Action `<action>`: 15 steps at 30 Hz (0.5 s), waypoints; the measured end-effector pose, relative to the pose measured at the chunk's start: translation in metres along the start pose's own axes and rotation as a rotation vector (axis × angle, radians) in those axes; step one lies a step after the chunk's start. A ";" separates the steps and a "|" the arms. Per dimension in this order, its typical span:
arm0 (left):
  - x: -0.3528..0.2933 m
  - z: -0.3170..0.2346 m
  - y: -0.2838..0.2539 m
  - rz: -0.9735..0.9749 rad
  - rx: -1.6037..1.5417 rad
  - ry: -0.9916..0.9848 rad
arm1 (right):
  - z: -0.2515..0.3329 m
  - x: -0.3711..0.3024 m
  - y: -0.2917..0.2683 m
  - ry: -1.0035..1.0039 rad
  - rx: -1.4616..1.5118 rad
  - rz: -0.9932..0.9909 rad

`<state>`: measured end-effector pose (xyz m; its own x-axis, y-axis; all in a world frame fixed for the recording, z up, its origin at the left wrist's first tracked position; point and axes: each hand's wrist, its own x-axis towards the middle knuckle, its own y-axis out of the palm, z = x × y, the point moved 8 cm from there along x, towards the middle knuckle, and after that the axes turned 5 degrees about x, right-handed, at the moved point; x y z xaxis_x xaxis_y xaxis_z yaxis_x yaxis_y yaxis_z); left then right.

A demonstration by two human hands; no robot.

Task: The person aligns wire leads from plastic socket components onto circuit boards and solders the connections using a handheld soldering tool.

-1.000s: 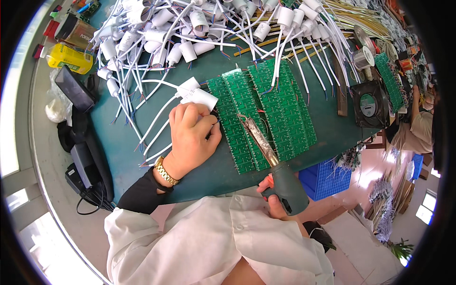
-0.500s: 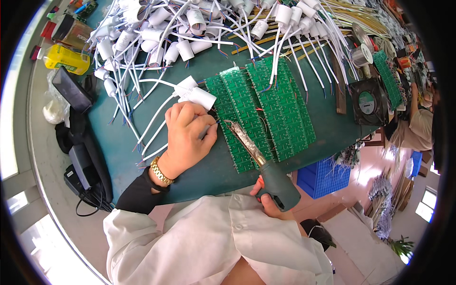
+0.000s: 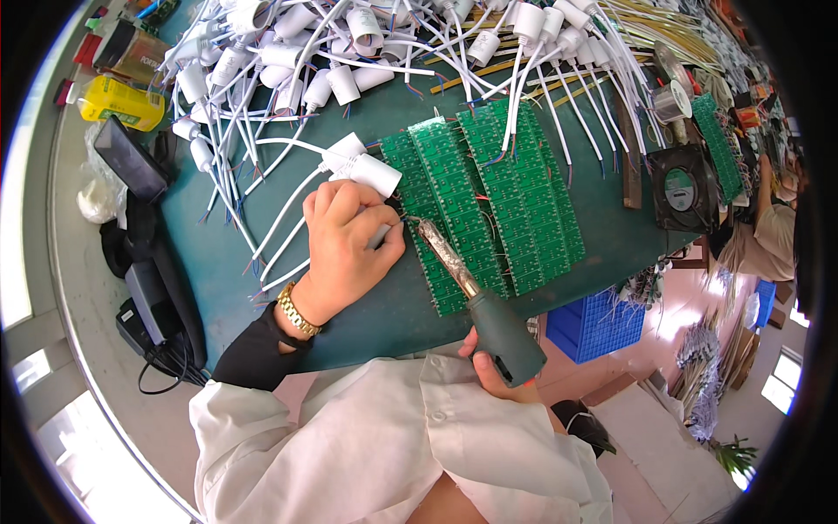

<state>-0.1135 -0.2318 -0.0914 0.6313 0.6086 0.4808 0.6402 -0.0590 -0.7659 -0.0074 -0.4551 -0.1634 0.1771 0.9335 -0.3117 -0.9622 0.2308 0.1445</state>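
My left hand (image 3: 347,237) is closed, thumb and forefinger pinching a grey piece (image 3: 379,235) that looks like a cable end. Its wires are too small to make out. My right hand (image 3: 491,370) grips the dark handle of a soldering iron (image 3: 508,339). The iron's worn metal barrel (image 3: 448,258) slants up and left, its tip close to the pinched piece; whether they touch I cannot tell. Just beyond my left fingers lie two white lamp holders (image 3: 371,173) with white cables. Green circuit board panels (image 3: 449,205) lie in rows beside the tip, partly under the barrel.
Many white lamp holders (image 3: 340,86) with cables pile up at the back of the green table (image 3: 249,306). A yellow bottle (image 3: 122,106) and a phone (image 3: 131,160) are at left. A black fan (image 3: 683,189) and solder spool (image 3: 669,100) sit right; a blue crate (image 3: 602,323) stands below.
The soldering iron has shifted slightly left, with its handle a little higher. My left hand has moved slightly right and keeps its pinch. The view itself has shifted a little.
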 end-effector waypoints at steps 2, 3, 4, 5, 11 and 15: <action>0.001 -0.001 0.000 -0.017 0.008 -0.006 | -0.025 -0.009 -0.003 0.141 0.211 -0.070; 0.002 -0.003 0.001 -0.020 0.008 -0.008 | -0.042 -0.014 -0.005 0.282 0.423 -0.142; 0.002 -0.003 0.001 -0.022 0.017 -0.005 | -0.038 -0.013 -0.004 0.285 0.423 -0.131; 0.001 -0.003 0.000 -0.024 0.025 -0.002 | -0.023 -0.009 -0.004 0.188 0.250 -0.082; 0.001 -0.003 0.000 -0.028 0.027 0.017 | 0.004 -0.009 -0.002 -0.099 -0.049 -0.132; 0.001 -0.002 0.000 -0.040 0.018 0.016 | 0.000 -0.013 -0.002 -0.116 0.163 -0.135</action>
<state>-0.1124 -0.2326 -0.0903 0.6127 0.5972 0.5176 0.6569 -0.0208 -0.7537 -0.0078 -0.4678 -0.1599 0.3339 0.9142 -0.2296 -0.8835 0.3884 0.2616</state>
